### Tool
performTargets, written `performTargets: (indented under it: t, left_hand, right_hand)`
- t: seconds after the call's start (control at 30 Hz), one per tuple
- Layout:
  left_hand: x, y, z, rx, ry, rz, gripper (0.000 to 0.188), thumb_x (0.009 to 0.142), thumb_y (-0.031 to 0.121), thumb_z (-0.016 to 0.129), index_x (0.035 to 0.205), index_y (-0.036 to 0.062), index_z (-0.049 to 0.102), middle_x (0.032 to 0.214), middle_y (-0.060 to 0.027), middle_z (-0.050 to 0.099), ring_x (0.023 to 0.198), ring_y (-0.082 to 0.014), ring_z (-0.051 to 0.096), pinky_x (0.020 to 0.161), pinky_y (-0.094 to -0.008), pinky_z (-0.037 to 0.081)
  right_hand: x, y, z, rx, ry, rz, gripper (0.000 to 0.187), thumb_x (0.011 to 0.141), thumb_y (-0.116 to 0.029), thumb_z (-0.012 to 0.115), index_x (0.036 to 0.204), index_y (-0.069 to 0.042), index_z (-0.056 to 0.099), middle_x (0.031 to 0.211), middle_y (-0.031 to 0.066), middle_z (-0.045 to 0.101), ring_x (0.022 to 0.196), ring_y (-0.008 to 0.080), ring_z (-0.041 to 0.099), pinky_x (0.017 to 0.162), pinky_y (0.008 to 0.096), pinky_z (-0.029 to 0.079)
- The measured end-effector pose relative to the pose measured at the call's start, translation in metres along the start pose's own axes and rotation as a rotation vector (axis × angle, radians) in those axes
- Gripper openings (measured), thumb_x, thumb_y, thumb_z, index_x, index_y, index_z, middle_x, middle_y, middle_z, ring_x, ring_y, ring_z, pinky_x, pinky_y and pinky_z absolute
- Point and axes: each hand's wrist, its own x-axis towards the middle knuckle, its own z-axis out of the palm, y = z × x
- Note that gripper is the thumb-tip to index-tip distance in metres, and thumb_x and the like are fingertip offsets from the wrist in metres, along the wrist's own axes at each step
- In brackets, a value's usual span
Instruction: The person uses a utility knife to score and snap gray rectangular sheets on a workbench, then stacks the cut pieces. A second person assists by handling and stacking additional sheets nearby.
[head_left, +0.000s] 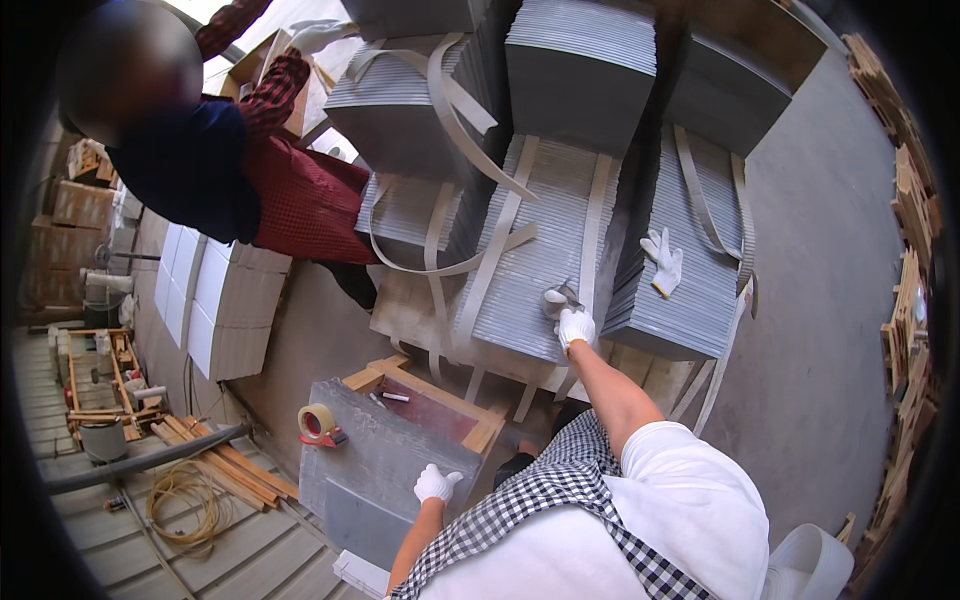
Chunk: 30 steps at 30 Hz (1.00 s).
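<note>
My right hand (575,328), in a white knit glove, reaches over the middle stack of thin grey sheets (550,215). Its fingers close around a small grey tool with a white part (562,298); its exact kind is unclear. My left hand (436,484), also gloved, is at the top of a grey sheet-covered stand (385,445), thumb apart from the fingers, with nothing visible in it. Pale flat straps (497,255) run over the middle stack. A loose white glove (663,262) lies on the right-hand stack (672,290).
A tape dispenser (319,424) rests on the stand, beside a wooden frame (482,428) with marker-like sticks. At the left, a person in a red apron (305,200) leans by the strapped stacks. White panels (215,300), a coiled hose (187,505) and wooden pallets (910,280) surround the area.
</note>
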Motion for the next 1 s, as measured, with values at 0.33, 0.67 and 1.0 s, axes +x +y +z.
performTargets:
  t: [0.33, 0.67, 1.0]
  left_hand:
    - [0.006, -0.001, 0.001, 0.031, -0.028, 0.008, 0.073, 0.075, 0.063, 0.077, 0.115, 0.0039, 0.062, 0.117, -0.0199, 0.069, 0.111, -0.0377, 0.066, 0.093, -0.0470, 0.053]
    - [0.006, 0.006, -0.007, 0.058, -0.075, -0.018, 0.075, 0.077, 0.062, 0.077, 0.118, 0.0015, 0.060, 0.121, -0.0218, 0.067, 0.114, -0.0377, 0.064, 0.095, -0.0461, 0.052]
    - [0.016, -0.002, -0.006, 0.081, -0.120, -0.014, 0.074, 0.077, 0.062, 0.076, 0.117, 0.0025, 0.059, 0.119, -0.0215, 0.067, 0.113, -0.0392, 0.064, 0.095, -0.0477, 0.051]
  right_hand:
    - [0.076, 0.055, -0.131, 0.117, 0.254, 0.075, 0.025, 0.091, -0.025, 0.055, 0.088, -0.003, 0.067, 0.064, 0.0139, 0.068, 0.051, 0.0248, 0.066, 0.047, 0.0395, 0.052]
    - [0.151, 0.070, -0.238, 0.442, 0.369, 0.335, 0.025, 0.091, -0.020, 0.057, 0.083, 0.002, 0.067, 0.062, 0.0143, 0.067, 0.046, 0.0207, 0.062, 0.040, 0.0363, 0.045]
    - [0.157, 0.074, -0.256, 0.459, 0.389, 0.327, 0.027, 0.094, -0.024, 0.060, 0.093, 0.002, 0.068, 0.069, 0.0141, 0.068, 0.048, 0.0210, 0.062, 0.040, 0.0349, 0.048]
